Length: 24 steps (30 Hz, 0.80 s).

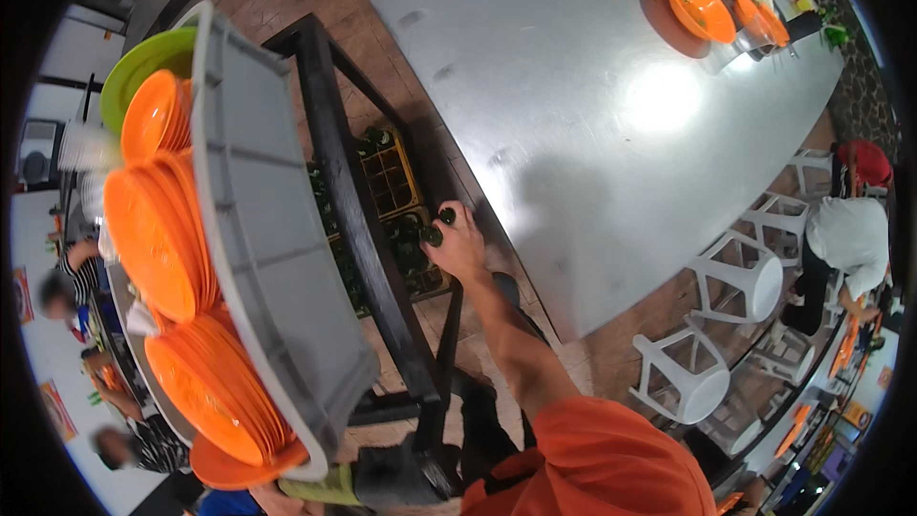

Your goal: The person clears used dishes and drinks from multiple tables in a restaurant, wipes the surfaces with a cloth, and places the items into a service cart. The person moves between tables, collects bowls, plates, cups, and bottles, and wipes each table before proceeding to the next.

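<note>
My right hand [460,244] reaches down between a dark rack and a metal table, its fingers closed around the necks of two dark green glass bottles, one upper bottle [447,216] and one lower bottle [431,235]. Their lower parts are hidden by the hand. Just beyond it on the floor stands a yellow bottle crate [415,190] with several bare compartments and a few green bottles. More green bottles [405,251] fill a second crate beside the hand, partly behind the rack's bar. My left hand is out of view.
A black frame [372,279] supports a grey plastic bin [276,179] with stacked orange plates [154,236] and a green plate [147,75]. A metal table [559,50] holds orange bowls [698,7]. White stools [752,283] and a bending person [849,233] are at right.
</note>
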### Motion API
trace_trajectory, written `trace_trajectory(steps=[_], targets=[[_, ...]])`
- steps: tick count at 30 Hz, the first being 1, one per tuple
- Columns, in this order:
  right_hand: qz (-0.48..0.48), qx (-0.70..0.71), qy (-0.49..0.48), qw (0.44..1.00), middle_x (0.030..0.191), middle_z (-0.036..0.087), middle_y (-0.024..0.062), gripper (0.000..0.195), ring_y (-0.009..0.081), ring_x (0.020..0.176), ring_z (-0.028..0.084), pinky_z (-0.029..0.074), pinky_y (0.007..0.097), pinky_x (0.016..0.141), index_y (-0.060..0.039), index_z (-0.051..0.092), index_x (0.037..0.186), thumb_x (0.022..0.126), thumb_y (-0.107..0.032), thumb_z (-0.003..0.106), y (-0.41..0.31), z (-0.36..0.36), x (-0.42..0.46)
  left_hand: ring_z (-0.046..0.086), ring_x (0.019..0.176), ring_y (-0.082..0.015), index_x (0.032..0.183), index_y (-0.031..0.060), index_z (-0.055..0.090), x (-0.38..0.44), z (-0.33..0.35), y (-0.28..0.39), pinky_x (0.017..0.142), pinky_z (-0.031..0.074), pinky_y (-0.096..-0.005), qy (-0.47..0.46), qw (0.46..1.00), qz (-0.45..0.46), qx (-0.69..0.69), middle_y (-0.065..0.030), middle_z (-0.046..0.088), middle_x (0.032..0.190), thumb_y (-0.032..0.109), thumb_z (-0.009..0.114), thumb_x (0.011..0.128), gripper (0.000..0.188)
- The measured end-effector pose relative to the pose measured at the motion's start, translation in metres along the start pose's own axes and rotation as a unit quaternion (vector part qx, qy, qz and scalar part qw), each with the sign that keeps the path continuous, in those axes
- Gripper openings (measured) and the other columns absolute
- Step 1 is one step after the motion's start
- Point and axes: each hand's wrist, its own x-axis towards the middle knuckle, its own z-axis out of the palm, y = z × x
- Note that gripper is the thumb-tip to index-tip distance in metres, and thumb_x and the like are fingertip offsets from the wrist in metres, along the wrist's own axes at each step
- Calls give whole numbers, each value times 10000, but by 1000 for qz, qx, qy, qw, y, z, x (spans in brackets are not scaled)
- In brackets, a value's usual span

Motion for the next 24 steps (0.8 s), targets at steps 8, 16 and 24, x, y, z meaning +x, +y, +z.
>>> trace_trajectory(steps=[8, 16, 24], targets=[[-101, -21, 71, 992, 1328, 496, 61, 372, 289, 1314, 448, 471, 380, 1081, -163, 781, 988, 858, -512, 775, 18, 120, 118, 617, 1057, -474, 1204, 51, 671, 6, -11, -9, 958, 471, -583, -122, 990, -64, -27, -237, 693, 1110, 345, 776, 778, 528], [-222, 14, -73, 972, 1341, 509, 87, 510, 319, 1322, 443, 415, 424, 1145, -147, 827, 1022, 771, -589, 790, -14, 211, 177, 619, 1059, -470, 1208, 47, 668, 54, -27, 3, 957, 472, -580, -163, 985, -55, 1, -235, 693, 1113, 352, 777, 780, 536], [-201, 61, -94, 973, 1411, 501, 94, 591, 334, 1406, 393, 343, 458, 1215, -128, 843, 1005, 744, -648, 745, -17, 301, 189, 620, 1060, -465, 1212, 43, 666, 86, -45, 10, 955, 473, -576, -206, 977, -48, 22, -234, 693, 1115, 359, 777, 783, 545]])
